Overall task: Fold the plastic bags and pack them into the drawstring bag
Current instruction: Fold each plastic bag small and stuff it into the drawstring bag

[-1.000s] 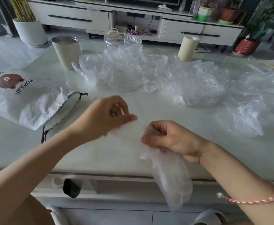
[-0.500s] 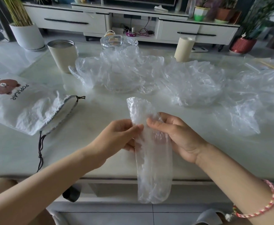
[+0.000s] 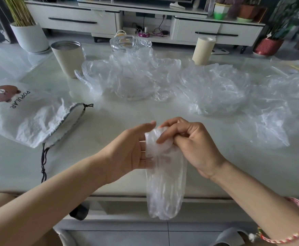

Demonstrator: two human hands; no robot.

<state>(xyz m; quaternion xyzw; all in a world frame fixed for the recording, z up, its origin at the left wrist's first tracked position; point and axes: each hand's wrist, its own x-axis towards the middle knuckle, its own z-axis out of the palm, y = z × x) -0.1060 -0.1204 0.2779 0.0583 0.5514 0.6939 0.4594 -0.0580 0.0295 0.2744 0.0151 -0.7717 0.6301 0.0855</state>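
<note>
Narrow clear plastic bag hangs upright; white drawstring bag lies flat

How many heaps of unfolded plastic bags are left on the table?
3: one heap mid-table by the glass bowl, one right of it, one at the far right. Each may hide several bags. The right hand grips another bag.

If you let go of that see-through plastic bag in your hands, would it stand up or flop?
Probably flop: the long clear plastic bag hangs limp below the right hand, past the white table's edge. It seems very light, as a mere pinch holds it. Its glossy film may be slippery.
</note>
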